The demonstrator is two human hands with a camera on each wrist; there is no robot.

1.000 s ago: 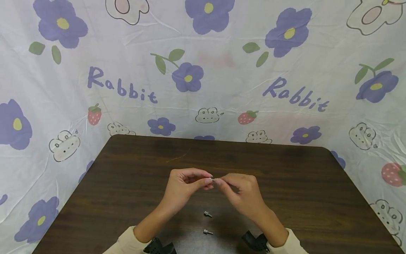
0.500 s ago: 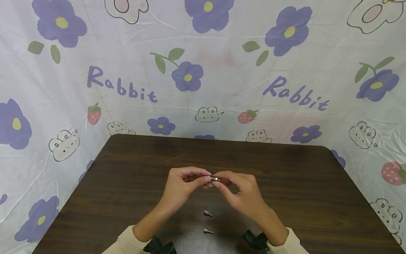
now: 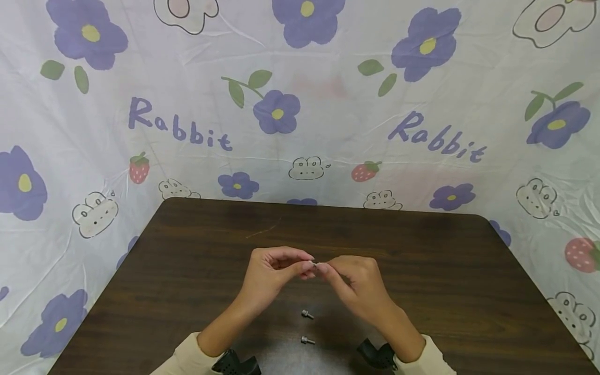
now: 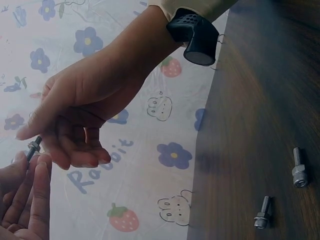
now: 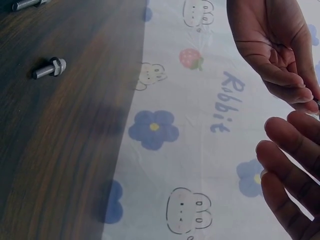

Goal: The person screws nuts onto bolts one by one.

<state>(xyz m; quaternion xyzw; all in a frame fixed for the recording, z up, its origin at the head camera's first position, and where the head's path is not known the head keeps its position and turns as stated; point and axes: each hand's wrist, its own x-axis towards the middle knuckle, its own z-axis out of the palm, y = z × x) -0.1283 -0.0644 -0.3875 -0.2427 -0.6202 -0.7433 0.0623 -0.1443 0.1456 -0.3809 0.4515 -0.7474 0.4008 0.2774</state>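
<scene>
My left hand (image 3: 274,271) and right hand (image 3: 358,284) meet above dark table (image 3: 187,271), fingertips pinch small bolt (image 4: 33,148) together. Half second ago bolt showed more; now fingers cover it, maybe turning. Two more bolts (image 3: 307,314) (image 3: 307,340) lie near me.

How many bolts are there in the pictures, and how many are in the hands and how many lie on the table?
Bolt pinched between the left hand and the right hand: 1
Bolts lying on the table: 2
Total: 3 bolts
</scene>
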